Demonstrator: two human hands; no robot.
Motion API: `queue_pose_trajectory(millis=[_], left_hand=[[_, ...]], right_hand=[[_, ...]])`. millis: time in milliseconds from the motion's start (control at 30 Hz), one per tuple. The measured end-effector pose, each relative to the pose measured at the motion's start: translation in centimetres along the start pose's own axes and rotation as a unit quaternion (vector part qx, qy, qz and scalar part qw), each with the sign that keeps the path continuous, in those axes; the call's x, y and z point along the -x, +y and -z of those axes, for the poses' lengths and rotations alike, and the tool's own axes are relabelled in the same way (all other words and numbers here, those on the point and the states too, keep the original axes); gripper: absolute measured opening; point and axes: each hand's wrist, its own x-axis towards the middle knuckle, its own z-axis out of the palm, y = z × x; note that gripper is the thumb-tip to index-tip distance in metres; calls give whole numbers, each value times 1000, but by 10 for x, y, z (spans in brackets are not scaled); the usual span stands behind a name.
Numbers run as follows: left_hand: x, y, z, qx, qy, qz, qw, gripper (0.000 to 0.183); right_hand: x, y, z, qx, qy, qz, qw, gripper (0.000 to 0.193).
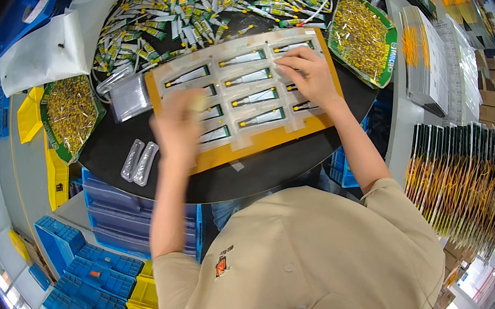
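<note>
An orange-yellow board (247, 148) lies on the black table in front of me, bearing a clear moulded plastic tray (255, 109). Its pockets hold small white and green tubes (254, 97) with yellow tips, one per visible pocket. My left hand (177, 126) is over the left column of pockets, smeared by motion; its fingers cannot be read. Over the right column is my right hand (310, 79), thumb and forefinger drawn together at the pocket edge. Whatever may be between those fingertips is too small to name. The hands cover parts of both outer columns.
A large heap of similar tubes (204, 5) spreads across the far table. Boxes of small yellow-brown pieces stand left (70, 108) and right (359, 32). Clear blister shells (140, 161) lie left of the board. Blue crates (97, 265) are at lower left, stacked cards (467, 183) at right.
</note>
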Motion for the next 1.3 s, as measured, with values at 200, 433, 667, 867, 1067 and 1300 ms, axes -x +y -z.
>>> queue_pose_trajectory(millis=[200, 433, 667, 867, 1067, 1300], left_hand=[[-8, 81, -151, 68, -88, -118, 987, 11], [-17, 87, -200, -85, -95, -125, 984, 14], [14, 84, -119, -42, -84, -45, 995, 18], [83, 67, -38, -217, -129, 29, 967, 18], [89, 41, -24, -208, -212, 3, 955, 17], [68, 25, -2, -228, -206, -55, 950, 15]], right_hand=[[40, 4, 61, 39, 88, -110, 989, 12], [81, 10, 90, 30, 125, -170, 977, 11], [83, 14, 78, 79, 76, -110, 988, 18], [65, 13, 49, 156, 25, -67, 985, 19], [41, 34, 58, 77, -35, 21, 996, 10], [27, -3, 15, 131, -48, 21, 990, 24]])
